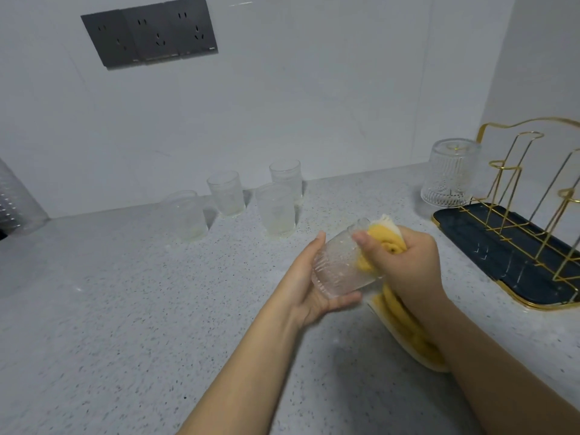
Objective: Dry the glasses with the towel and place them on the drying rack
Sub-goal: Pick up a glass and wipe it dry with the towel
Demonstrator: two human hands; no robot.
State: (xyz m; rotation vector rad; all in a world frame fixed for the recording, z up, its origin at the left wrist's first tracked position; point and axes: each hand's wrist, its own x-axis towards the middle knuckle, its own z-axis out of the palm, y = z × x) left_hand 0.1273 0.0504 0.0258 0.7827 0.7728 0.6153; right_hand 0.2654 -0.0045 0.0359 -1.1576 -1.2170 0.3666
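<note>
From my feed, the left hand (309,282) is wrapped around a ribbed glass (340,262), tipped sideways over the counter (125,309), while the right hand (405,265) clenches the yellow towel (384,237) and pushes it into the glass's mouth. Left of the drying rack (514,233), four more glasses (276,208) stand by the wall, and one upturned glass (450,172) sits on the rack's near-left prong.

Clear ribbed tumbler of textured glass (337,265); soft yellow terry-cloth towel (405,324), matt. Shiny gold wire-metal drying rack (514,189) on dark, ridged, glossy tray (489,243). Matt grey speckled stone countertop (125,309); dark satin plastic socket plates (149,31).
</note>
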